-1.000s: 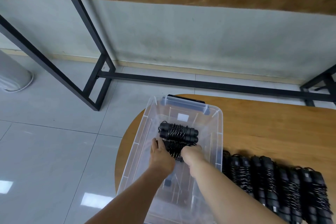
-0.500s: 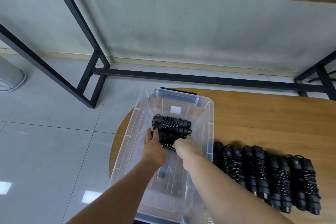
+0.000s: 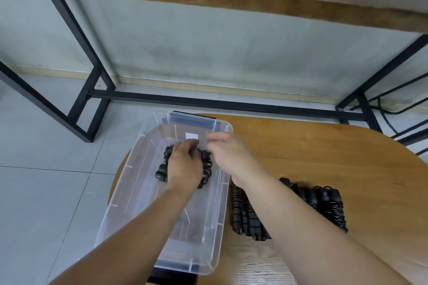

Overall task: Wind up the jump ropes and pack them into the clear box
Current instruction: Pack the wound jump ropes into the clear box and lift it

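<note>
The clear box (image 3: 129, 192) stands on the left end of the wooden table (image 3: 324, 157). Two wound black jump ropes (image 3: 162, 172) lie side by side inside it, towards its far end. My left hand (image 3: 185, 166) lies on top of them with bent fingers; its fingertips are hidden, so its grip is unclear. Blurred and holding nothing, my right hand (image 3: 228, 154) hovers above the box's right rim with loosely curled fingers. A row of several more wound jump ropes (image 3: 324, 203) lies on the table right of the box, partly behind my right forearm.
Beyond the table is grey tiled floor (image 3: 46, 192) and a black metal table frame (image 3: 92, 90) against the wall. A dark object (image 3: 171, 279) shows under the box's near end. Bare wood lies behind and right of the rope row.
My right hand has let go of the rope in the box and lifted up to the right. My left hand has slid onto the top of the two bundles. The view tilted down.
</note>
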